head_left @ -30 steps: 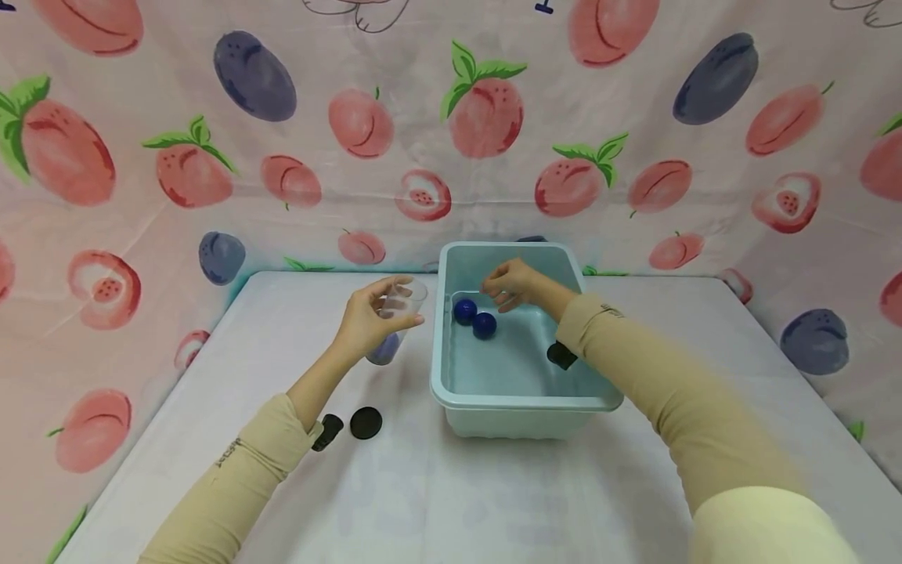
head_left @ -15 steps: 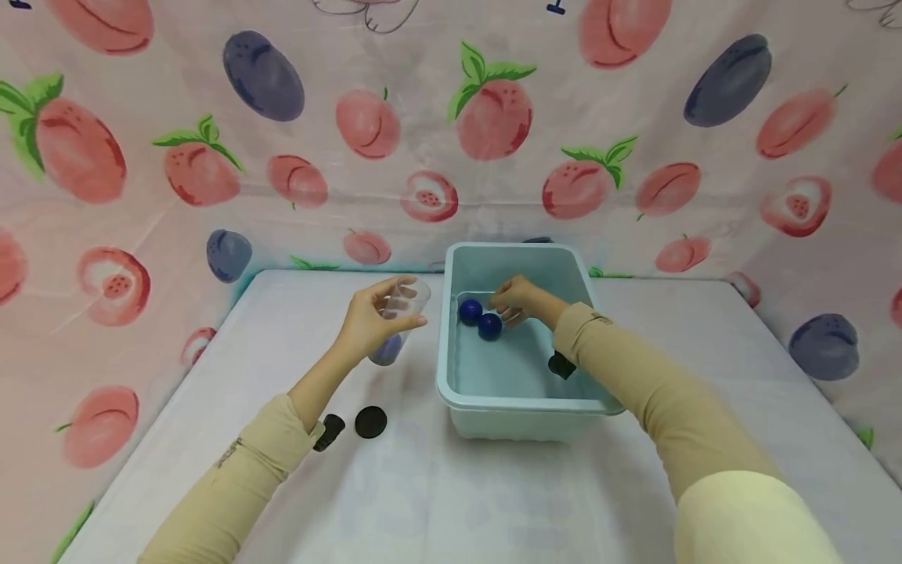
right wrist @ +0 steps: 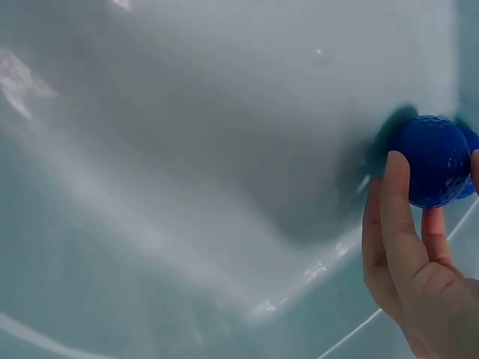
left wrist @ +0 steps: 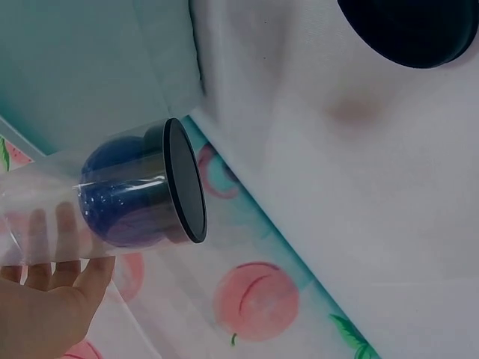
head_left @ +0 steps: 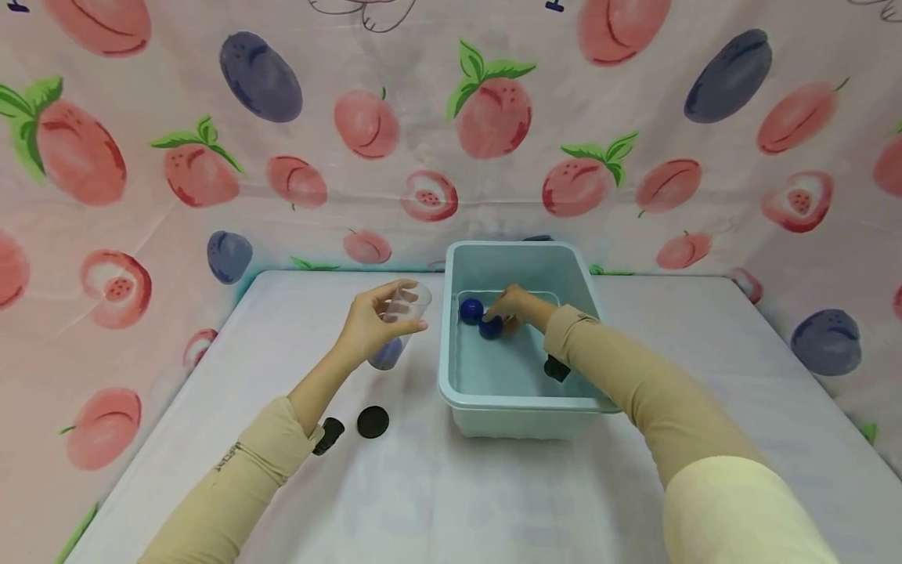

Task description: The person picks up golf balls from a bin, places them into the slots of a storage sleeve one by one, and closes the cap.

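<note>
My left hand (head_left: 368,323) grips a clear plastic tube (head_left: 404,309), tilted above the table left of the light blue tub. Its mouth points up and a blue ball (left wrist: 120,191) lies at its bottom, against a black end cap (left wrist: 187,183). Down inside the tub (head_left: 440,337), my right hand (head_left: 520,307) has its thumb and fingers around a blue dimpled golf ball (right wrist: 432,161). A second blue ball (head_left: 471,311) lies right beside it, mostly hidden behind the held one in the right wrist view.
A round black lid (head_left: 373,421) lies on the white table (head_left: 395,501), in front of the tube. Black wrist cameras show at the left sleeve (head_left: 328,435) and right sleeve (head_left: 557,368). A fruit-print cloth (head_left: 423,117) hangs behind the table.
My right hand has lowered into the tub and moved left onto the nearer blue golf ball, its fingers now around it. The left hand keeps its hold on the tube, almost still.
</note>
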Motion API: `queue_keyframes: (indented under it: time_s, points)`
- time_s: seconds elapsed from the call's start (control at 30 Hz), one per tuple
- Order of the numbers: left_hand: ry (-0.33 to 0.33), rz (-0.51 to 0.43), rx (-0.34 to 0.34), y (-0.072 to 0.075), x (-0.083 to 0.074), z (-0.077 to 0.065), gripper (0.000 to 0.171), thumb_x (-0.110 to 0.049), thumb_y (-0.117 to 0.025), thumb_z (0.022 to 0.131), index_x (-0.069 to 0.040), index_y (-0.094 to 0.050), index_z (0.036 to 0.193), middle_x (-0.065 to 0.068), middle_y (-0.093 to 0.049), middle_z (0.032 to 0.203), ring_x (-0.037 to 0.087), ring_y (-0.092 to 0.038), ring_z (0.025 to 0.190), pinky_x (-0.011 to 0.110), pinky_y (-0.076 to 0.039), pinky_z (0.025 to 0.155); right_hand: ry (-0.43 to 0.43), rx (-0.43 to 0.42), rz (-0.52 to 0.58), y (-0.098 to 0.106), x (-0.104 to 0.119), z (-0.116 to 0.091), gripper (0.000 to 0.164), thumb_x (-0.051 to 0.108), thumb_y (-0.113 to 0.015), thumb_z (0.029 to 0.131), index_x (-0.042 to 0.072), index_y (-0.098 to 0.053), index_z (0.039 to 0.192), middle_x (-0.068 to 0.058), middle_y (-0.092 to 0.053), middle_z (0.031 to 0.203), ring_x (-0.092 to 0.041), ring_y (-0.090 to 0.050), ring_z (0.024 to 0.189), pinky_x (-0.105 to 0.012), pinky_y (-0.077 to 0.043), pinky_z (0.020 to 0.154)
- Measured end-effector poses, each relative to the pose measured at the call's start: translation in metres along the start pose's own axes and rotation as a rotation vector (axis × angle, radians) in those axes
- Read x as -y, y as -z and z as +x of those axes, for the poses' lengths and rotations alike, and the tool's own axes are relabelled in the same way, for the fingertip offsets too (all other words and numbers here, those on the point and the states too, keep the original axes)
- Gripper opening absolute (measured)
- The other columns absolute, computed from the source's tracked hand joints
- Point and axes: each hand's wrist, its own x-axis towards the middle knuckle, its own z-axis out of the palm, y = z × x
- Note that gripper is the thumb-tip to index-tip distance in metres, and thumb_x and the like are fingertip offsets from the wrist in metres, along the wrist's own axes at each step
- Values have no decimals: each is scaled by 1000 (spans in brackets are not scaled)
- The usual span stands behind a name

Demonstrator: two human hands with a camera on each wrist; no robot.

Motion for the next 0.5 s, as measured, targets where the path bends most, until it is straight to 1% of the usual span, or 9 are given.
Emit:
queue_keyframes:
  time_s: [0.03, 0.13, 0.23, 0.37, 0.5]
  points:
    - [1, 1, 2, 0, 0, 0, 55, -12, -79, 76, -10, -58, 126, 16, -65, 118, 31, -61, 109, 47, -48, 96, -6, -17, -14, -3, 4, -12, 53, 5, -67, 85, -7, -42, 129, -27, -48, 126, -37, -59, 109, -38, -56, 83]
    - [3, 8, 1, -1, 1, 0, 54, -13, -79, 76, -11, -58, 126, 16, -65, 118, 31, -61, 108, 47, -48, 96, 6, -12, -5, -4, 5, -21, 56, 4, -65, 86, -7, -36, 133, -28, -46, 127, -38, -58, 112, -37, -55, 87]
    - [1, 11, 0, 0, 0, 0, 54, -13, -79, 76, -11, -58, 126, 15, -65, 118, 31, -61, 108, 47, -48, 96, 15, 4, 8, -3, 6, -25, 62, 4, -64, 86, -8, -31, 137, -29, -43, 130, -40, -56, 114, -38, -54, 89]
    - [-2, 2, 0, -1, 0, 0, 54, -13, -79, 75, -11, -59, 126, 15, -65, 118, 31, -60, 108, 47, -48, 96, 10, -5, 8, -3, 6, -27, 65, 4, -65, 86, -7, -29, 139, -30, -43, 131, -40, -57, 113, -38, -54, 88]
    - [-3, -5, 4, -3, 0, 2, 54, -12, -79, 75, -11, -59, 125, 15, -65, 118, 31, -60, 108, 47, -48, 96, 22, -21, -17, -1, 5, -32, 61, 7, -64, 87, -7, -33, 137, -28, -47, 129, -36, -60, 109, -35, -55, 85]
